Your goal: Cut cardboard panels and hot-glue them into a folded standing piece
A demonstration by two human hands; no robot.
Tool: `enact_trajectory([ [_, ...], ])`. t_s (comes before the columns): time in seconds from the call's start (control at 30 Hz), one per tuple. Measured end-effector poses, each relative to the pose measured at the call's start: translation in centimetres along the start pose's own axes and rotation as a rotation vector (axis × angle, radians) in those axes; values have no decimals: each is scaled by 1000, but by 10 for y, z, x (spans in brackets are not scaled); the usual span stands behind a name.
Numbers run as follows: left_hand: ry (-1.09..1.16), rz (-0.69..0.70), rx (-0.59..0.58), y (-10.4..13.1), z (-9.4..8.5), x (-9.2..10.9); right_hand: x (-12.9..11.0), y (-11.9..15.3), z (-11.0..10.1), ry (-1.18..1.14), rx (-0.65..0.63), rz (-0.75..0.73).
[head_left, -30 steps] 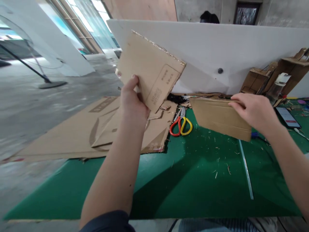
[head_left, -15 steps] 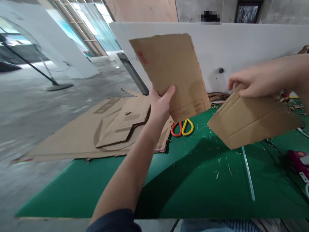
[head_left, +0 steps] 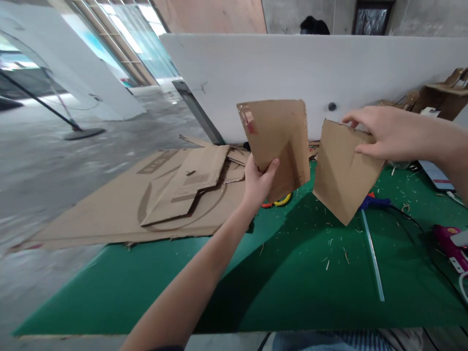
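Observation:
My left hand (head_left: 260, 179) grips the lower left edge of a cardboard piece (head_left: 280, 131) that bears a red mark in its upper left corner; the piece is raised over the table. To its right, my right hand (head_left: 369, 129) pinches the upper edge of another cardboard piece (head_left: 341, 170), which hangs tilted with a corner pointing down. A narrow gap separates the two pieces. Behind the left piece, the yellow and red handles of scissors (head_left: 283, 200) show in part.
Flat cardboard sheets (head_left: 197, 178) lie on the left of the green table (head_left: 292, 282). On the right are a blue tool (head_left: 380, 202) with a clear stick (head_left: 373, 258), a magenta tool (head_left: 448, 243), cables and a phone (head_left: 435, 174). A white panel (head_left: 234, 63) stands behind.
The left-hand piece has moved right and down and turned more upright. The right-hand piece has swung round and moved left, closer to the other one, uncovering the blue tool and the phone.

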State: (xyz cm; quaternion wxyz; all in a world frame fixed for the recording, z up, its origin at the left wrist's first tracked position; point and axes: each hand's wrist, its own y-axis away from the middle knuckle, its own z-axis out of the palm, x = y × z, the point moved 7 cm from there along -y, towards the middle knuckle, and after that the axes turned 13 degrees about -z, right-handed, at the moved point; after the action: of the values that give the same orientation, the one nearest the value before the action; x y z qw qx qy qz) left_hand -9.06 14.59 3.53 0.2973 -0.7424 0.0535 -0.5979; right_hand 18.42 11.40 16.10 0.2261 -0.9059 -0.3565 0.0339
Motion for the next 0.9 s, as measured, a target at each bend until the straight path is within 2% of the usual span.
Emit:
enact_trajectory([
  [0.1, -40, 20, -42, 16, 5, -2, -7, 6, 5, -41, -87, 3],
  [0.27, -55, 38, -71, 32, 16, -8, -5, 9, 8, -40, -49, 18],
  [0.63, -45, 36, -37, 40, 14, -3, 0, 0, 7, -67, -24, 17],
  [0.9, -64, 70, -36, 42, 14, 0, -7, -6, 7, -52, -5, -11],
])
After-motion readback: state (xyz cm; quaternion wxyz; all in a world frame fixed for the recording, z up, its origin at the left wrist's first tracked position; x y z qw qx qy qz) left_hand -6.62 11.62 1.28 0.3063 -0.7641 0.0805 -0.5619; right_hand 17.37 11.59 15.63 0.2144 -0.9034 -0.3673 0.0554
